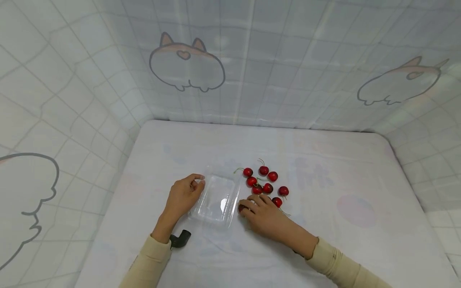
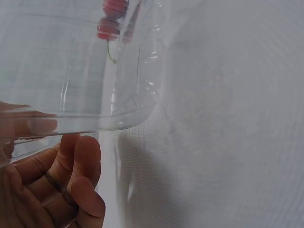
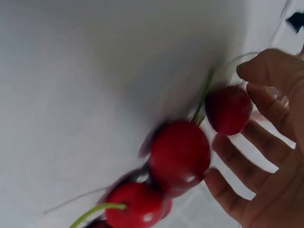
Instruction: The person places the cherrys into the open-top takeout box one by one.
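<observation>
A clear plastic box (image 1: 216, 199) lies on the white-covered table. My left hand (image 1: 184, 196) is at its left side, fingers bent around the rim. In the left wrist view one finger shows through the plastic and other fingers (image 2: 87, 161) curl outside the wall. My right hand (image 1: 264, 216) is just right of the box, fingers and thumb curled about a dark red cherry (image 3: 229, 110). Close to these fingertips in the right wrist view are another cherry (image 3: 180, 154) and a brighter one (image 3: 137, 204) with a green stem. Several loose cherries (image 1: 267, 188) lie beyond the hand.
A black, bent, pipe-like piece (image 1: 181, 239) lies by the left wrist. Grid-patterned curtains (image 1: 273, 72) stand behind the table and along both sides. The tablecloth (image 1: 324, 168) reaches well past the cherries to the right.
</observation>
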Tool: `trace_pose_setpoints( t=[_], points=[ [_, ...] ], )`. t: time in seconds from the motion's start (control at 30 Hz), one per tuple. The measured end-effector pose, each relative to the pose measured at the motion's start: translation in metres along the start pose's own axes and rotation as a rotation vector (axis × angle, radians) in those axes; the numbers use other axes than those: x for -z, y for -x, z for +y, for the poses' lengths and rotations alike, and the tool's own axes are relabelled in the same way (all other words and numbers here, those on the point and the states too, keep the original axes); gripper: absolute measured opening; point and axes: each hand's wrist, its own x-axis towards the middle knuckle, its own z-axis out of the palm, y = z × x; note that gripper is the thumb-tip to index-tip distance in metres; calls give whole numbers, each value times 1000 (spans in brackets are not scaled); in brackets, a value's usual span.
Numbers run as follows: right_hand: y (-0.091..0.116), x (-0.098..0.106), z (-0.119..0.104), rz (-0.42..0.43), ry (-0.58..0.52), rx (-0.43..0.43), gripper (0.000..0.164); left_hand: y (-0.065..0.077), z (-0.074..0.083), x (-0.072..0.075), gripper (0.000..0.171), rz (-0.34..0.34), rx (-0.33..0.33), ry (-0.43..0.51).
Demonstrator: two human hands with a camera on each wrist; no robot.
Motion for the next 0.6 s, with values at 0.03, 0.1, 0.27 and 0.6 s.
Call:
trace_pose_setpoints(
  t=[0.03,0.1,0.27,0.6],
  points=[
    [0,0,2,14,-17,-12,18,0,0,0,25,0,0,1],
    [0,1,5,30,-25,-11,25,0,0,0,25,-2,5,2],
    [-3,1,9,61,-22,-13,24,0,0,-1,25,0,16,4],
    [-2,3,12,148,-190,-76,36,1,-1,0,25,6,13,16]
  ],
)
